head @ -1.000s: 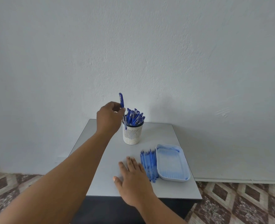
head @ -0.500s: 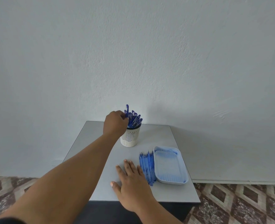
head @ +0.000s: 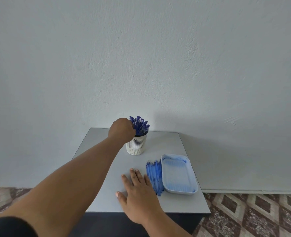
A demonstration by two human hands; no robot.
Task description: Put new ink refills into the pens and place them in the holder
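Observation:
A white ribbed holder stands at the back of the grey table, filled with several blue pens. My left hand is at the holder's left rim. Its fingers are curled round a blue pen that is sunk among the others, and the fingertips are hidden behind the hand. My right hand lies flat on the table near the front edge with its fingers straight and holds nothing. Just to its right lies a row of several blue ink refills.
A white plastic tray stained with blue ink sits right of the refills, near the table's right edge. A pale wall rises directly behind the table. Patterned floor tiles show on both sides below.
My left hand has lowered the raised blue pen into the holder, so it no longer sticks up above the others. My right hand has stayed flat on the table.

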